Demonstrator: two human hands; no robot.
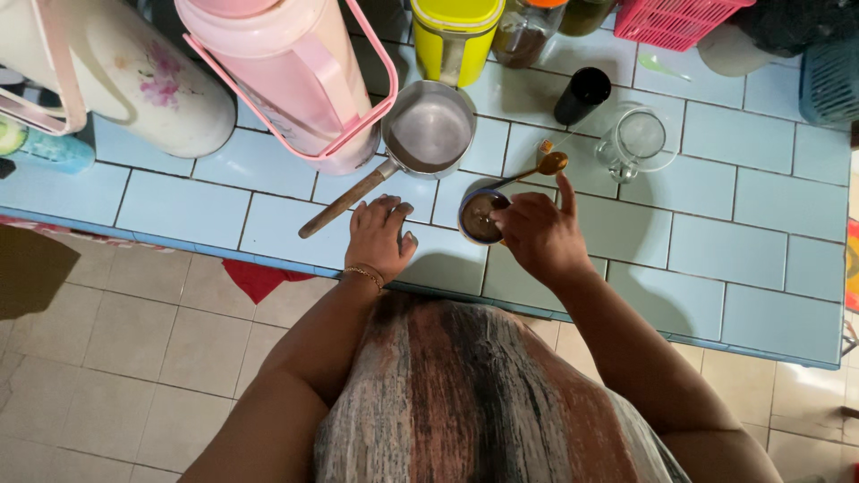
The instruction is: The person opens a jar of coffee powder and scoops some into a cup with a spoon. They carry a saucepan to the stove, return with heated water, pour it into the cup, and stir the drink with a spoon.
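Observation:
A small cup with dark brown liquid stands on the light blue tiled counter. My right hand rests against the cup and holds a spoon whose bowl, coated in brown, points away over the counter. My left hand lies flat on the tiles just left of the cup, fingers spread, holding nothing. A thin gold bracelet sits on that wrist.
A metal saucepan with a wooden handle stands behind my left hand. Two large flasks, one pink and one white, a yellow-green canister, a black cup, a glass mug and a pink basket stand at the back.

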